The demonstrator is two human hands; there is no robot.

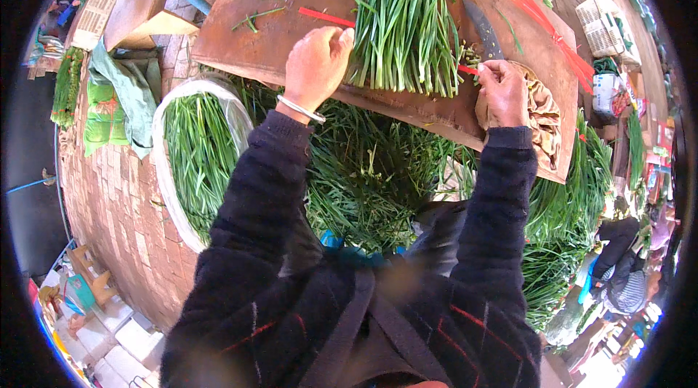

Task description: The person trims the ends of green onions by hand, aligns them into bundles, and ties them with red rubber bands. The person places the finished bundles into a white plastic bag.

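A bunch of Chinese chives (406, 33) lies on a brown board, its cut ends toward me. My left hand (319, 63), with a silver bangle at the wrist, is closed at the bunch's left edge. Its thumb and forefinger meet at a red tie strip (326, 16), whose tail runs out leftward; the other fingertips are hidden. On the bunch's right side my right hand (503, 91) pinches a red strip end (468, 69). Whether both ends belong to one strip under the bunch is hidden. A knife with a dark blade (482, 28) lies beyond the right hand.
Brown cloth (542, 115) lies on the board (245, 44) beside my right hand. A sheaf of red strips (551, 33) rests at the right. Loose chives (376, 170) fill the space below. More stand in a plastic-lined container (199, 159) at left. A person (619, 273) crouches far right.
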